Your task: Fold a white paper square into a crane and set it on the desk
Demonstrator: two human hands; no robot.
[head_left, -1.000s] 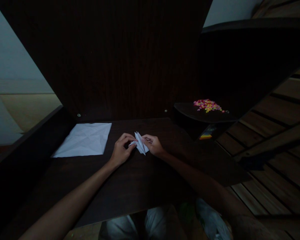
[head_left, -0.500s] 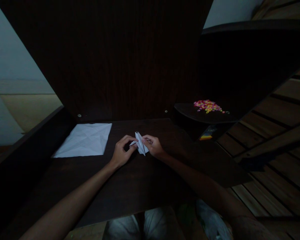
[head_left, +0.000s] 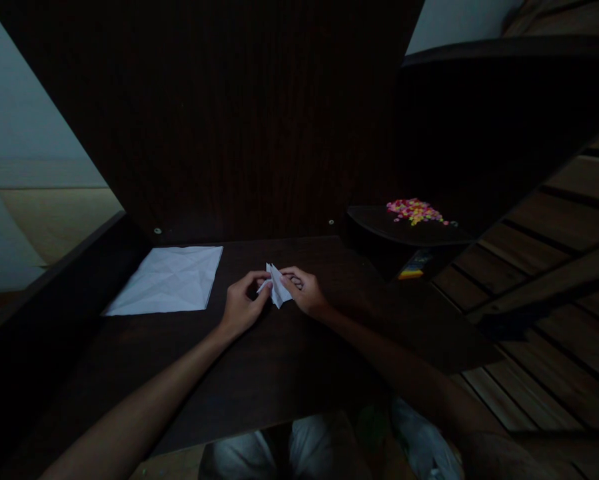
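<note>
Just above the dark desk top (head_left: 259, 373), a small piece of folded white paper (head_left: 279, 291) with pointed tips and several layers is held between both hands. My left hand (head_left: 243, 301) pinches its left side between thumb and fingers. On the other side, my right hand (head_left: 304, 291) grips the paper, thumb on the near face and fingers curled behind it. The fingertips behind the paper are partly hidden. To the left lie creased white paper sheets (head_left: 172, 280), flat on the desk, apart from my hands.
A raised side board (head_left: 54, 267) edges the desk at left, and a tall dark panel (head_left: 259, 120) stands behind. At right, a corner shelf (head_left: 374, 223) carries a heap of small colourful pieces (head_left: 416, 212). A yellow-and-blue item (head_left: 412, 270) sits beneath that shelf.
The folded paper has turned slightly and moved a little left, its right part now spread flatter. My right hand has shifted slightly up and left with it.
</note>
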